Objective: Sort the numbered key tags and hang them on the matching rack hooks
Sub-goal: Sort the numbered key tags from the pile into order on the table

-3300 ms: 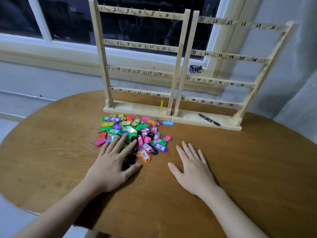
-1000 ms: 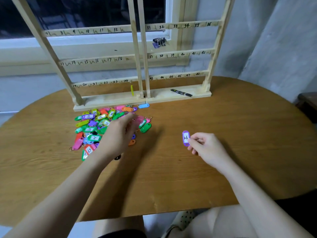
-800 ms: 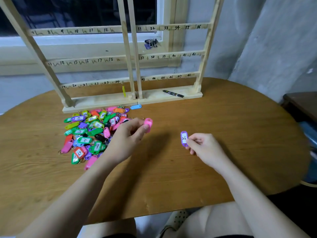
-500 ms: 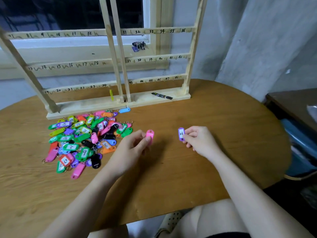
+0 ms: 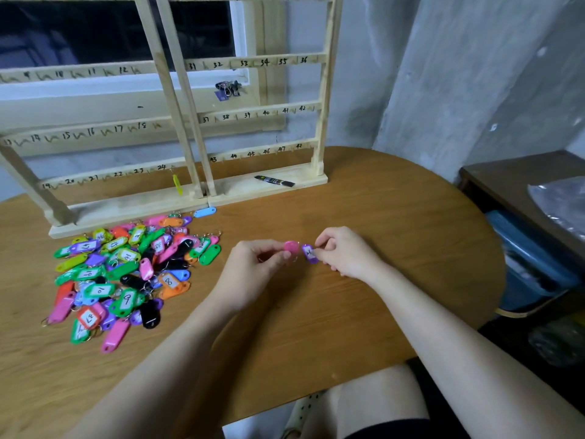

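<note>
The person is sitting at the round wooden desk [image 5: 364, 217] and working through the sorting step, with almost nothing hung yet. The left hand [image 5: 253, 270] is pinching a pink key tag [image 5: 291, 247] between thumb and fingertips, and the right hand [image 5: 343, 253] is pinching a purple key tag [image 5: 309, 253] the same way; the two tags are nearly touching just above the desk centre. The purple tag's number is too blurred to read. The heap of coloured key tags [image 5: 126, 274] is lying at about nine o'clock from the hands, and the wooden rack [image 5: 253, 112] is standing at twelve o'clock, with one yellow tag [image 5: 177, 184] hanging beneath hook 24.

Next, I judge, each number needs reading, then a reach toward twelve o'clock, threading the tag's ring over the matching small hook.
</note>
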Available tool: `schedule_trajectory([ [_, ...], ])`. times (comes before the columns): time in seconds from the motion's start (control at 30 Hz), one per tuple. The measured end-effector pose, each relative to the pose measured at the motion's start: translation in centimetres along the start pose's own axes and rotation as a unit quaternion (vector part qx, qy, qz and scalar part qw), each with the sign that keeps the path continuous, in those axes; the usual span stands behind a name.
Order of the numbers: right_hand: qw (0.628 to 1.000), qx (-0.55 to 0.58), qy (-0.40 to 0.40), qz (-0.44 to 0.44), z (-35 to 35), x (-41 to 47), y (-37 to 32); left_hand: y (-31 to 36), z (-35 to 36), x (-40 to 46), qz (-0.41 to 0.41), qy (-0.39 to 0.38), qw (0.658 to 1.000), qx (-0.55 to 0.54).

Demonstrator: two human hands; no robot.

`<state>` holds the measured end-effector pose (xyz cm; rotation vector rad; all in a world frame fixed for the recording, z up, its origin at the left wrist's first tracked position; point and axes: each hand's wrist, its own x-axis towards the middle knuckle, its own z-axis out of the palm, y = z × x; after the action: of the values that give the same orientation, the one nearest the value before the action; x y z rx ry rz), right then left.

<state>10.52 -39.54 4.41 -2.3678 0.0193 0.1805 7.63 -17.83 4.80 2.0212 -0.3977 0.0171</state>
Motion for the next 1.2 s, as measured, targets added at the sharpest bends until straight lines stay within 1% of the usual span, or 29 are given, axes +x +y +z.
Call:
schedule_trajectory([
  [0.07,1.000,-0.005,0.024,-0.014,-0.6,-0.3,0.8,0.2,0.6,1.3,0.051,0.006,0.996,0.070],
  [0.13,0.998,-0.002,0.062,-0.013,-1.5,-0.9,2.3,0.1,1.5,2.9,0.103,-0.008,0.985,0.140],
  [0.27,0.988,0.052,0.145,0.010,-4.0,-3.2,5.5,-0.1,4.3,5.9,0.206,-0.052,0.947,0.242],
  [0.4,0.978,0.074,0.191,0.032,-6.6,-5.4,8.1,0.4,7.7,8.2,0.298,-0.086,0.901,0.304],
  [0.53,0.974,0.094,0.205,0.037,-8.3,-6.6,10.1,0.8,10.2,9.9,0.351,-0.102,0.867,0.340],
  [0.7,0.973,0.106,0.204,0.021,-8.5,-6.9,11.4,1.2,11.1,10.9,0.338,-0.148,0.854,0.366],
  [0.8,0.975,0.108,0.196,0.017,-7.9,-6.6,11.7,1.2,10.9,11.0,0.320,-0.162,0.860,0.363],
  [0.87,0.976,0.108,0.189,0.016,-7.3,-6.2,11.7,1.1,10.4,10.9,0.301,-0.161,0.874,0.347],
  [0.93,0.976,0.105,0.188,0.012,-6.8,-5.9,11.6,0.8,9.6,10.6,0.286,-0.141,0.891,0.324],
  [1.03,0.977,0.077,0.198,0.003,-6.0,-5.3,11.1,0.2,7.8,9.9,0.267,-0.110,0.906,0.310],
  [1.1,0.978,0.029,0.207,-0.014,-5.4,-5.0,10.7,-0.3,6.3,9.0,0.253,-0.078,0.913,0.309],
  [1.2,0.974,-0.078,0.208,-0.046,-4.4,-4.5,9.8,-1.6,4.0,7.1,0.212,-0.024,0.922,0.322],
])
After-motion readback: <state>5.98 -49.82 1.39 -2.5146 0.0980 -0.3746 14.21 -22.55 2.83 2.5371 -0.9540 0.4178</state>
